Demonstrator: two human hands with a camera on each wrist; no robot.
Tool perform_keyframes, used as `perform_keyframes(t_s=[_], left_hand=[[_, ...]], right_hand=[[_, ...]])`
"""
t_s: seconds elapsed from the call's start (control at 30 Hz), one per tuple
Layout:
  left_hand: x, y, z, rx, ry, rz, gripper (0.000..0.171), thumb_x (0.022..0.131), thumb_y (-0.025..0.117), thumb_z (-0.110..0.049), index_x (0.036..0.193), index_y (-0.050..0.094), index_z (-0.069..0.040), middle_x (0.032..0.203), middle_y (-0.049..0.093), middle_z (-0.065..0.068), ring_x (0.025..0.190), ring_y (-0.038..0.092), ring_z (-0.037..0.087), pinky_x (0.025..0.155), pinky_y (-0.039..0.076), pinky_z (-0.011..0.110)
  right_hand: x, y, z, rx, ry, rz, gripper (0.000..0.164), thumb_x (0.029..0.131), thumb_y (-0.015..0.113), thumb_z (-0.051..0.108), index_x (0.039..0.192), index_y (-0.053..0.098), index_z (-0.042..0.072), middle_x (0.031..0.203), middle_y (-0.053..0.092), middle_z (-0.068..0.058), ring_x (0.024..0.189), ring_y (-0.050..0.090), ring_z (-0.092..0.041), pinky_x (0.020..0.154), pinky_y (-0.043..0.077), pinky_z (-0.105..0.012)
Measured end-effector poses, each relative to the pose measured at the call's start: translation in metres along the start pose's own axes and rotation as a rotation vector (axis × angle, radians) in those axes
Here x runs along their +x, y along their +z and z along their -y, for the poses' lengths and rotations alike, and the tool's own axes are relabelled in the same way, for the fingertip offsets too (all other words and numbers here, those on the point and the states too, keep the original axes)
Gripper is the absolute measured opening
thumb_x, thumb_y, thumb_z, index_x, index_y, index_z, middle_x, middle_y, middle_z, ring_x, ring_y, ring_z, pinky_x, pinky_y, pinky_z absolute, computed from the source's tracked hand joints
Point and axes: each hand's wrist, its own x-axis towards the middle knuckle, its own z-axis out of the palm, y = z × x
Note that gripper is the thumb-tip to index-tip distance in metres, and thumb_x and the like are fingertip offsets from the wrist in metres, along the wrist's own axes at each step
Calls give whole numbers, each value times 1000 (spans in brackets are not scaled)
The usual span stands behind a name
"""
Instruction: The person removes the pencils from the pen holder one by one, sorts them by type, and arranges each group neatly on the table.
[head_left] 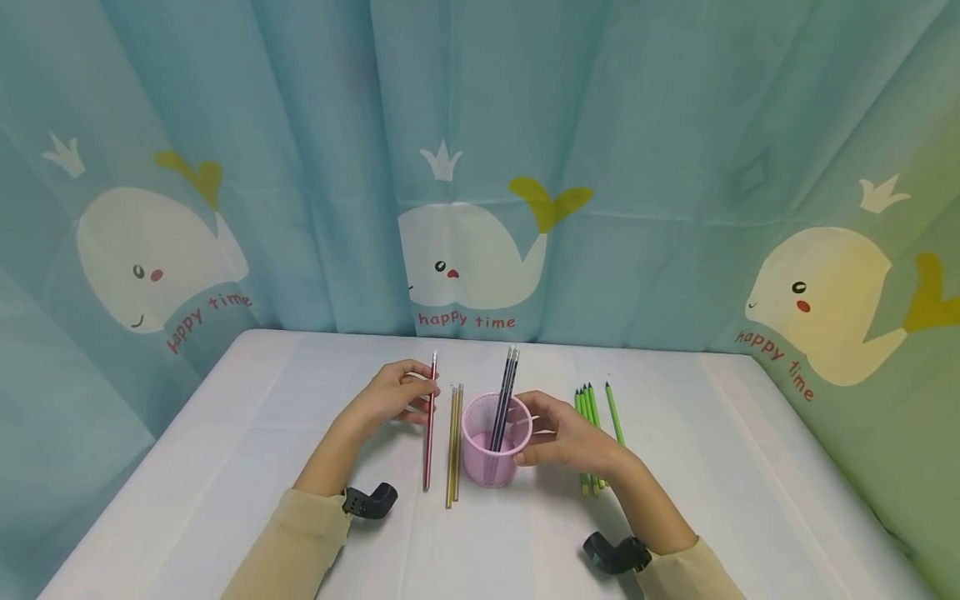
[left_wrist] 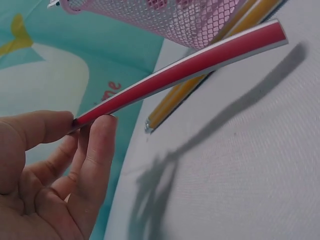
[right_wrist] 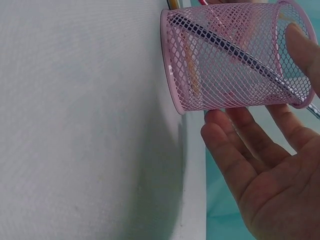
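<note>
My left hand (head_left: 397, 392) pinches a red pencil (head_left: 430, 433) between thumb and fingers near its far end. Its shadow falls apart from it on the cloth in the left wrist view, so the red pencil (left_wrist: 185, 67) is off the table. My right hand (head_left: 566, 433) holds the pink mesh pencil cup (head_left: 480, 467) from the right, thumb at the rim and fingers along its side. Black pencils (head_left: 504, 400) lean inside the cup, and one black pencil (right_wrist: 225, 45) shows through the mesh. Two yellow-gold pencils (head_left: 454, 450) lie between the red pencil and the cup.
Several green pencils (head_left: 592, 417) lie right of the cup, partly behind my right hand; one green pencil (head_left: 614, 412) lies slightly apart. A white cloth (head_left: 247, 467) covers the table. Behind its far edge hangs a blue curtain (head_left: 660, 167) with whale prints.
</note>
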Motion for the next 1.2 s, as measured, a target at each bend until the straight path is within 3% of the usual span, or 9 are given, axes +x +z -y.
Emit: perform_keyframes(t_s=[0.73, 0.97, 1.2], left_hand=[[0, 3, 12, 12, -53, 31, 28, 97, 60, -8, 121, 54, 7, 83, 62, 7, 65, 64, 13, 61, 62, 29], [1, 3, 15, -10, -86, 40, 31, 99, 59, -8, 125, 56, 8, 89, 62, 9, 67, 64, 14, 65, 63, 32], [1, 3, 13, 3, -65, 57, 33, 99, 58, -9, 126, 56, 9, 96, 63, 11, 71, 64, 14, 66, 64, 32]], right_hand=[[0, 0, -2, 2, -3, 0, 65, 80, 81, 8, 137, 51, 9, 130, 60, -16, 119, 60, -36, 100, 55, -39], [0, 0, -1, -1, -2, -1, 66, 79, 81, 9, 137, 51, 9, 130, 60, -15, 119, 60, -36, 100, 54, -39], [1, -1, -2, -3, -2, -1, 65, 79, 82, 8, 137, 51, 9, 129, 60, -15, 119, 60, -35, 101, 54, -40]])
